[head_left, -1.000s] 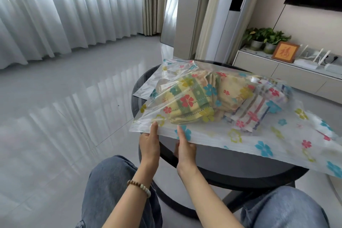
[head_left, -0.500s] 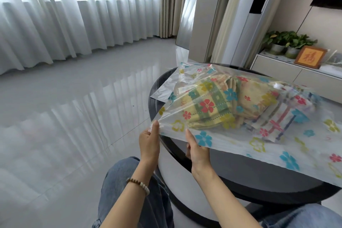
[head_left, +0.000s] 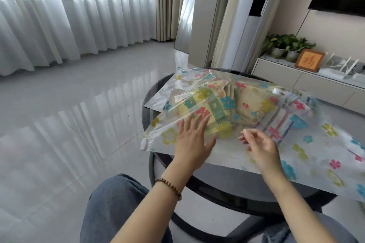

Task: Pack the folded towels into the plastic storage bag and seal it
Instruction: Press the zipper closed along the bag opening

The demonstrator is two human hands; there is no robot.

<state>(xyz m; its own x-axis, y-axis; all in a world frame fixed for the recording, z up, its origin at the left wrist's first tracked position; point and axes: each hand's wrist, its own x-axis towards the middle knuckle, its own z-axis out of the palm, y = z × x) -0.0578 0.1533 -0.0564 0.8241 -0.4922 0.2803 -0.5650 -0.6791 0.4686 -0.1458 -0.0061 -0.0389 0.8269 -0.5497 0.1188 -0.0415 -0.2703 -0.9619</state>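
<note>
There, bag point(head_left: 308, 150) under both hands point(head_left: 192, 140).

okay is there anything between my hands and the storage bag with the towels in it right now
Nothing visible. The left hand lies flat on the plastic storage bag, over the folded towels inside. The right hand is just above the bag, fingers curled, holding nothing. The bag rests on the round table.
</note>
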